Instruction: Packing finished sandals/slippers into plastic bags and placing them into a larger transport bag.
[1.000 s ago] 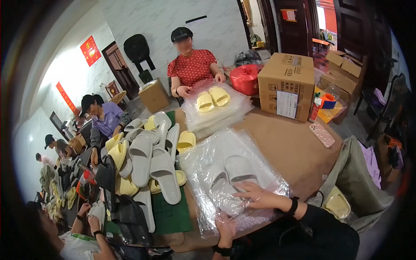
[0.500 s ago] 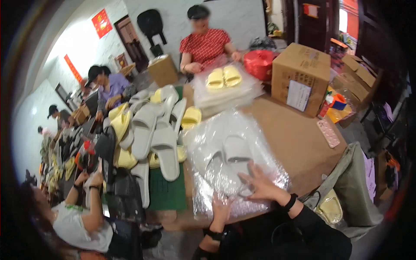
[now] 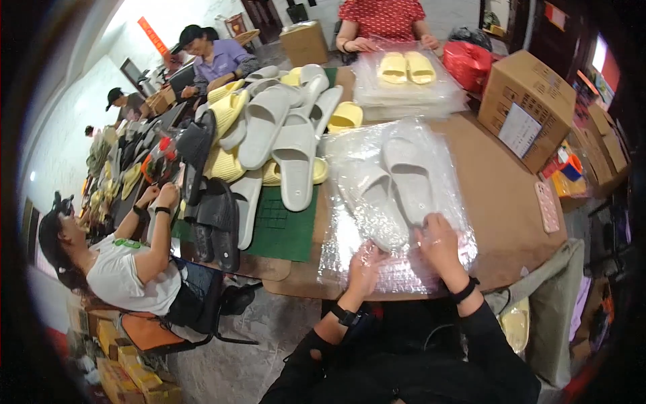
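Note:
Two light grey slide slippers lie side by side on a stack of clear plastic bags (image 3: 340,256) in front of me. Shiny film covers the left slipper (image 3: 379,202); whether it also covers the right slipper (image 3: 412,182) I cannot tell. My left hand (image 3: 364,271) is closed on the bag's near part, just below the left slipper's heel. My right hand (image 3: 441,246) is closed at the heel of the right slipper, with its fingertips at the sole's edge.
A pile of grey and yellow slippers (image 3: 266,128) sits left, partly over a green mat (image 3: 279,219); black slippers (image 3: 219,222) lie beside it. Yellow slippers (image 3: 406,67) top a far bag stack. A carton (image 3: 528,108) and pink phone (image 3: 546,205) are right. Co-workers sit left and opposite.
My right hand has come from spread fingers over the right slipper to closing at its heel. The slippers now lie more evenly side by side. My view has shifted down.

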The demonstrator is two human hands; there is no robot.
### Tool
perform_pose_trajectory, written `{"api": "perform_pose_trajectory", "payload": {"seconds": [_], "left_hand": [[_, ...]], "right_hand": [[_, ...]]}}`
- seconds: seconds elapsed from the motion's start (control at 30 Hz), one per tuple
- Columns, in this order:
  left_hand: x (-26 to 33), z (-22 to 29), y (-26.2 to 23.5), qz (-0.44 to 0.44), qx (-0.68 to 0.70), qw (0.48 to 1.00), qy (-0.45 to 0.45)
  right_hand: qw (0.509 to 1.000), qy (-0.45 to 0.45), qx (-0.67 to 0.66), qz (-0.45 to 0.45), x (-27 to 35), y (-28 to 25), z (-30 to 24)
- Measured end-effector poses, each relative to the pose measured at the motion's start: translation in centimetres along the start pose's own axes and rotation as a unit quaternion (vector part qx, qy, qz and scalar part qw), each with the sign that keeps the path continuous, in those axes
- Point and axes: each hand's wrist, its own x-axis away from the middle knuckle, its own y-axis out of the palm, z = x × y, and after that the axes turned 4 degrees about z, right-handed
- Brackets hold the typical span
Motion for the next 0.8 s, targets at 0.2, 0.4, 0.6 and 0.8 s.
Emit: {"api": "perform_pose_trajectory", "payload": {"seconds": [0.2,0.4,0.6,0.8], "left_hand": [[0.4,-0.6,0.3,0.003,-0.091,0.993,0.07],[-0.7,-2.6,-2.0,-0.049,-0.241,0.959,0.143],[-0.7,-2.4,-1.6,-0.078,-0.26,0.952,0.14],[-0.5,-1.2,-1.2,-0.165,-0.122,0.976,0.067]], "right_hand": [[0.97,-0.104,-0.142,-0.167,0.9,0.8,-2.2],[0.973,-0.15,-0.027,-0.176,0.9,2.5,-1.8],[0.968,-0.175,-0.033,-0.174,1.2,2.2,-0.7],[0.978,-0.04,-0.092,-0.183,0.7,0.9,-1.7]]}}
